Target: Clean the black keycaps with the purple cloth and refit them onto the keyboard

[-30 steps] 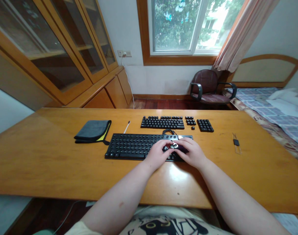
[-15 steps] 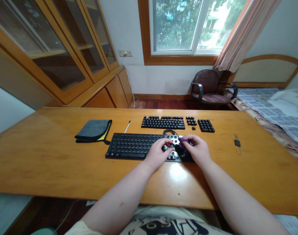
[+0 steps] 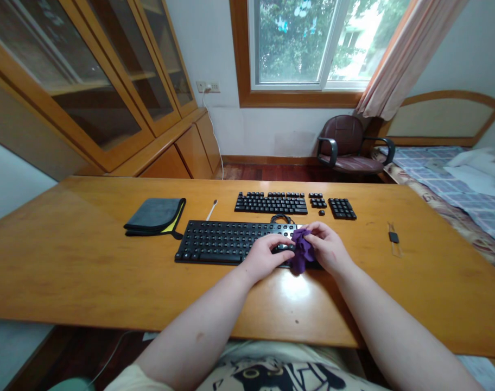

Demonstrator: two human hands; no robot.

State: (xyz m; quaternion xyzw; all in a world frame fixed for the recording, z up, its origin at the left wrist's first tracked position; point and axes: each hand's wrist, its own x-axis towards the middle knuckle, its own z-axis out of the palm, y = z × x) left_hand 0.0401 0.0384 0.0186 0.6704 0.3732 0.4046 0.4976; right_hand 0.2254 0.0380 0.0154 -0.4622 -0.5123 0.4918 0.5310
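Note:
A black keyboard (image 3: pixel 215 241) with most of its keycaps off lies across the desk before me. Over its right part, my left hand (image 3: pixel 270 252) is curled, thumb and forefinger closing round something small and dark that I cannot make out. Its fingertips touch a crumpled purple cloth (image 3: pixel 302 252). My right hand (image 3: pixel 329 247) pinches this cloth from the right, and its lower end hangs over the keyboard's front edge. Behind the keyboard, loose black keycaps (image 3: pixel 272 204) lie in rows, with a number-pad block (image 3: pixel 342 209) and a single keycap (image 3: pixel 321 212) at their right.
A folded grey cloth (image 3: pixel 156 213) with yellow lining lies left of the keyboard, near a white brush (image 3: pixel 211 209). On the right of the wooden desk (image 3: pixel 109 288) rests a wire keycap puller (image 3: pixel 394 237). A coiled cable (image 3: pixel 282 219) sits behind the keyboard.
The purple cloth, mostly hidden in my right hand before, now spreads downward between my hands. My left fingertips have moved slightly right and down, against the cloth.

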